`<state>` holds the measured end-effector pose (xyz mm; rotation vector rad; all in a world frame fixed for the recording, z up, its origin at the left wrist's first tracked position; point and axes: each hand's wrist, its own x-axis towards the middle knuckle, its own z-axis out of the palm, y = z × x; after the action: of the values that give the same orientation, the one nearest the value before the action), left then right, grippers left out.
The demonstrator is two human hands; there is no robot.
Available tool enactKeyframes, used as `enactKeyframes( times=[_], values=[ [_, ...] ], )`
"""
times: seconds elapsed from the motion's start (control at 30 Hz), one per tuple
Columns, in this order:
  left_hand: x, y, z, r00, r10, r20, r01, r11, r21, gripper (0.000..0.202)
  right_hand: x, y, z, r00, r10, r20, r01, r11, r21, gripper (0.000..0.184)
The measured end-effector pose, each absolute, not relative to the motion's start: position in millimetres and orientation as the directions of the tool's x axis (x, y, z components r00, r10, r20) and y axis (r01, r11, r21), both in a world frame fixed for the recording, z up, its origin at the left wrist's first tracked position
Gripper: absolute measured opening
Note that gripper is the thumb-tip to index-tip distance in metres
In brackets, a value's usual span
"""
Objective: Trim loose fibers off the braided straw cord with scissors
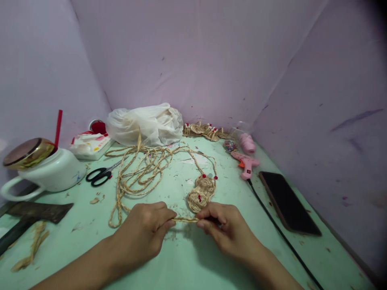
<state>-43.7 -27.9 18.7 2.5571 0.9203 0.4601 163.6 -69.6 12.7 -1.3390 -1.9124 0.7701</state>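
A: Where is there free room?

B: I see bare green table (pixel 187 262) near my hands; the walls close in behind, and the phone (pixel 288 203) lies to the right.

A: And the cord?

B: My left hand (pixel 145 233) and right hand (pixel 226 229) both pinch the jute cord (pixel 186 220), fingers closed, its held stretch running left-right, just beside the coiled piece (pixel 202 193).

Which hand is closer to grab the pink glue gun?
Probably the right hand. The glue gun lies on its side of the table, while the left hand would have to cross over. Both hands pinch the rope.
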Motion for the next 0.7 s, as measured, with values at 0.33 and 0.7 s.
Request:
enactKeyframes(
  times=[0.33,0.7],
  values=[
    [-43.7,-21.4,24.9,0.763,0.625,0.165,0.396,-0.654,0.644,0.023,171.1,-71.5,19.3,-0.265,0.936,0.233,0.569,0.347,-0.746,0.009],
    [-39.1,-24.9,20.5,0.687,0.718,0.117,0.486,-0.573,0.66,0.026,170.0,-71.9,14.2,-0.234,0.95,0.207,0.628,0.31,-0.714,0.008]
  ],
)
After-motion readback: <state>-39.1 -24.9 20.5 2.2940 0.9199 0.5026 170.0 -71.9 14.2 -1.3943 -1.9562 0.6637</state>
